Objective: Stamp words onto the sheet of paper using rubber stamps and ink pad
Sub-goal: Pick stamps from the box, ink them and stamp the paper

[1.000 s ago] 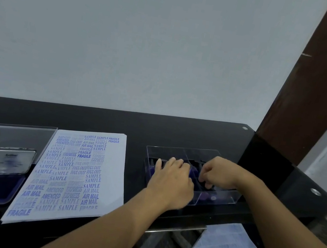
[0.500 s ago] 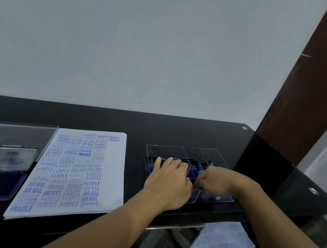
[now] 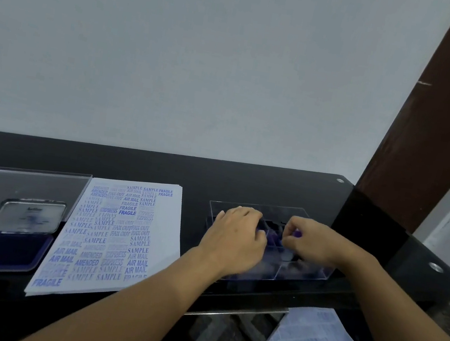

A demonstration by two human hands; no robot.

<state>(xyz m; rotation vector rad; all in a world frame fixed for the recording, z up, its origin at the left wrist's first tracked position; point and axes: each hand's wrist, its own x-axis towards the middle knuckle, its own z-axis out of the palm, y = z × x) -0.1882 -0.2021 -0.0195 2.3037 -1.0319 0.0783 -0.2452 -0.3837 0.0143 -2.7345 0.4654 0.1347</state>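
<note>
So the sheet of paper (image 3: 119, 237) is already pretty loaded with blue stamp prints, lying flat on the black bench (image 3: 216, 178) between the ink pad (image 3: 3, 251) on the left and the clear divided box (image 3: 302, 272) of stamps on the right. I'd say the job is well past halfway: only the right margin and a strip along the top left look bare, so there's room for maybe a few more words. Words I can actually read on it: SAMPLE (loads of those), FRAGILE, AIR MAIL, AMENDED, FAX OUT and EXPRESS, some crisp and dark, some really faint. The ink pad is open with its lid (image 3: 29, 216) tipped up behind it; there's some print on the lid but it's too blurry to make out a brand. Both hands are over in the box right now. The left hand (image 3: 236, 238) is curled down into the compartments and I can't tell if it's holding anything. The right hand (image 3: 309, 242) is pinching a small purple stamp (image 3: 297, 234) between its fingertips, looks like picking the next one. It'll need inking before it goes to the paper.
</note>
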